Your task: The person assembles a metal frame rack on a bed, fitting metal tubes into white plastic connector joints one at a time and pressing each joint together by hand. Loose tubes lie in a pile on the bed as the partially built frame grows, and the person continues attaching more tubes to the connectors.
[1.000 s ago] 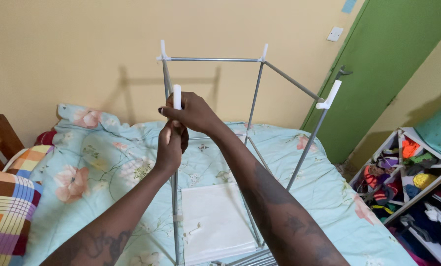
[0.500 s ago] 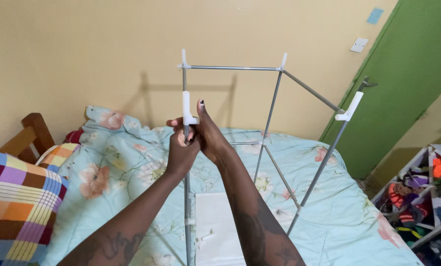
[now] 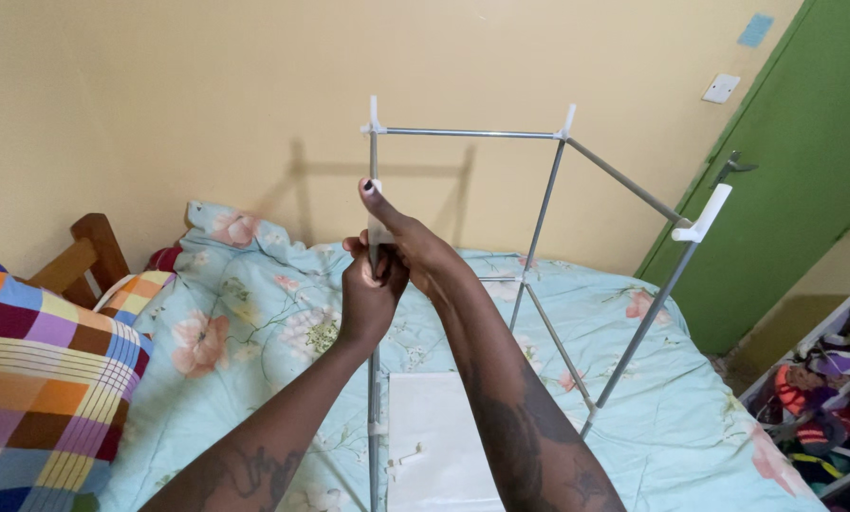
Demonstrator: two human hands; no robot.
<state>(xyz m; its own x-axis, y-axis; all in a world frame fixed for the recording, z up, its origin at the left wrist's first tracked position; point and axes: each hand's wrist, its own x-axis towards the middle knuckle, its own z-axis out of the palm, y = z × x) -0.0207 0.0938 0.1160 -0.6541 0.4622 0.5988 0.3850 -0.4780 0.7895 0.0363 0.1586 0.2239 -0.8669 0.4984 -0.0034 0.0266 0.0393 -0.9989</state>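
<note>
A thin grey metal upright pole (image 3: 373, 379) of an open tube frame stood over the bed, and both hands met on it at about mid-height. The left hand (image 3: 368, 289) was wrapped shut round the pole from below. The right hand (image 3: 415, 248) closed over a small white plastic connector (image 3: 379, 230) on the same pole, its thumb stretched upward along the tube, the nail near the top of the piece. Above the hands the pole ran up to a white corner joint (image 3: 373, 121), from which a grey horizontal top bar (image 3: 470, 134) crossed to a second corner joint (image 3: 566, 124). Further grey poles slanted down from there, one carrying a loose-ended white plastic fitting (image 3: 703, 215) on the right.

The frame rested on a bed covered with a pale blue floral sheet (image 3: 254, 322). A flat white rectangular panel (image 3: 439, 431) lay on the sheet beside the pole's foot. A multicoloured checked pillow (image 3: 36, 379) sat at the left, with a brown wooden headboard (image 3: 88, 251) behind it. The wall (image 3: 207, 85) was plain yellow, a green door (image 3: 795, 171) stood at the right, and a rack of bright clothes (image 3: 823, 398) filled the lower right corner.
</note>
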